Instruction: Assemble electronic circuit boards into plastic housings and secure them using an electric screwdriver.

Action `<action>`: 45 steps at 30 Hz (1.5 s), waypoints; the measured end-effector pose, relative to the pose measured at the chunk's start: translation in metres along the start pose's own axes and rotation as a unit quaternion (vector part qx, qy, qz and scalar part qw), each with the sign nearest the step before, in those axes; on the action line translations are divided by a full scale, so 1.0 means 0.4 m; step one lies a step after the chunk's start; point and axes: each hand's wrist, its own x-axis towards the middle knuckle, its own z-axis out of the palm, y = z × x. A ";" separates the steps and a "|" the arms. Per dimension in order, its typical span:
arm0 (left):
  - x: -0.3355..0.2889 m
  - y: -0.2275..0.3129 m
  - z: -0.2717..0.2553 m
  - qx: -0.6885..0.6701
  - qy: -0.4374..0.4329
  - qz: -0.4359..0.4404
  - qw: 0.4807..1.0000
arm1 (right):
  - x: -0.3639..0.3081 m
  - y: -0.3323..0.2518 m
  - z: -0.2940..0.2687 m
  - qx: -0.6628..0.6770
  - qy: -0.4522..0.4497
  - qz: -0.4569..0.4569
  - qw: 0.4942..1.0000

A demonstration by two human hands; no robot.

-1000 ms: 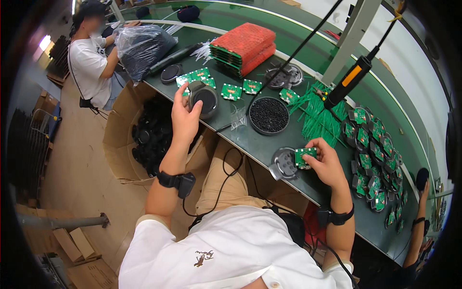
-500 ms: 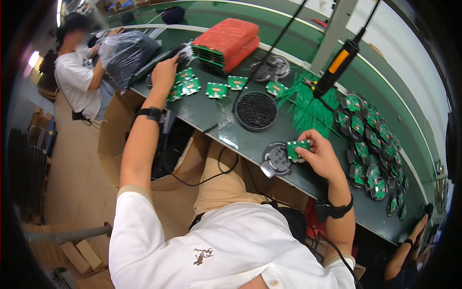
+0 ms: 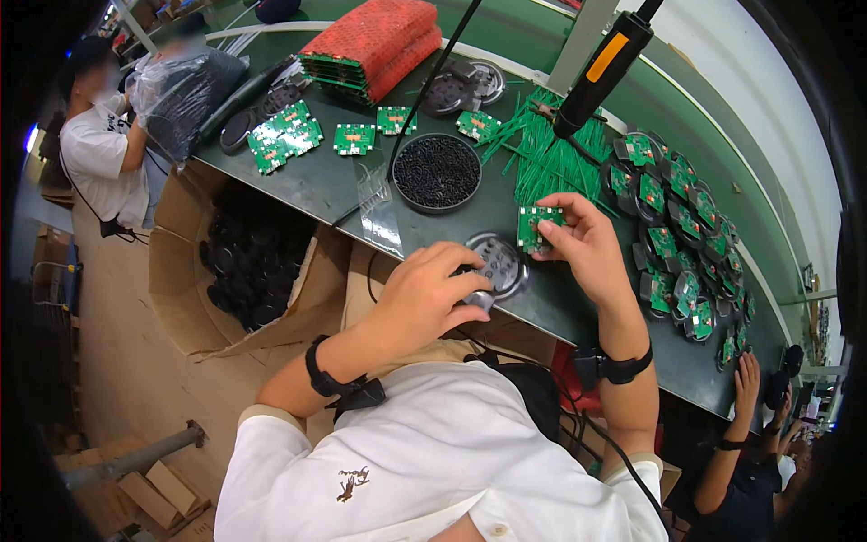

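Note:
My right hand pinches a green circuit board between thumb and fingers, just above the bench. Close to its left, a round dark plastic housing lies near the bench's front edge. My left hand grips the near-left part of this housing, its thumb and fingers curled at the edge. The palm side of that hand is partly hidden. Beyond the housing stands a round dish full of small black pieces, perhaps screws. Loose green boards lie farther back, some of them joined in a panel.
A black-and-orange electric screwdriver hangs over green strands. Several housings with boards crowd the right. Red bubble wrap covers stacked boards. An open carton of black parts stands below the bench. Co-workers are at left and right.
My left hand has come back from the far left of the bench to the round housing. The right hand still holds the circuit board, now tilted differently. The whole view has shifted.

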 end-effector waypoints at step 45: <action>0.035 -0.051 0.037 -0.032 0.113 -0.066 0.991 | -0.030 -0.026 0.025 -0.344 -0.060 -0.274 0.896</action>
